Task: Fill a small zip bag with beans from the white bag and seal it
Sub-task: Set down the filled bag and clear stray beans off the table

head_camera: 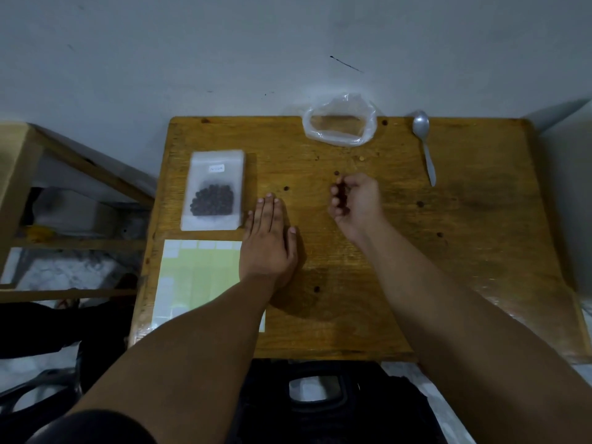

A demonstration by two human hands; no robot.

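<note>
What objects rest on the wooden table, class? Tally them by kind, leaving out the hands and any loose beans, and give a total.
Zip bag with beans: 1
Clear plastic bag: 1
Spoon: 1
Sticker sheet: 1
Total: 4

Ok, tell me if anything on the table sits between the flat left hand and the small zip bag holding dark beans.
Nothing visible does. The left hand lies flat on the wooden table just right of the frosted zip bag of dark beans, with only bare wood between them.
</note>
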